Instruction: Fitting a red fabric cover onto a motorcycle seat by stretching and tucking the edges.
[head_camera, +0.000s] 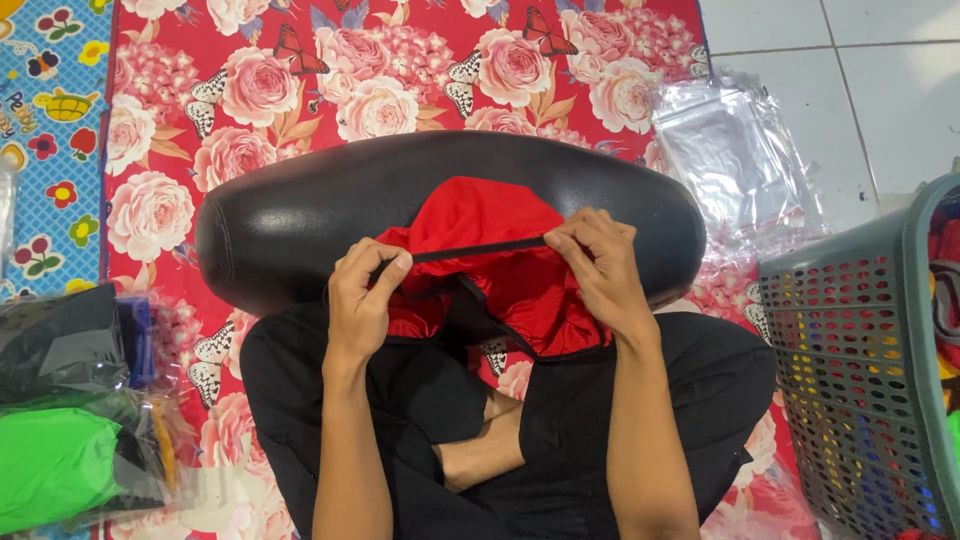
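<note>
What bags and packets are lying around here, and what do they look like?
Clear plastic bags: an empty, crinkly, see-through pile on the floral mat, upper right, beside the grey basket.
Packed green garment: flat clear packet, bottom left.
Packed black garment: flat clear packet just above the green one.
No labels, signs or screens that I can make out.

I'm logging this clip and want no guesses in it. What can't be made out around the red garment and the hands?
- Head view: the red garment is bunched; both hands cover parts, so its full shape is unclear.
- Left hand and right hand pinch its black band; the band's ends are hidden under fingers.
- Grey basket: cut off by the right edge, contents mostly hidden by its wall.
- Bagged items: cut off by the left edge.
</note>
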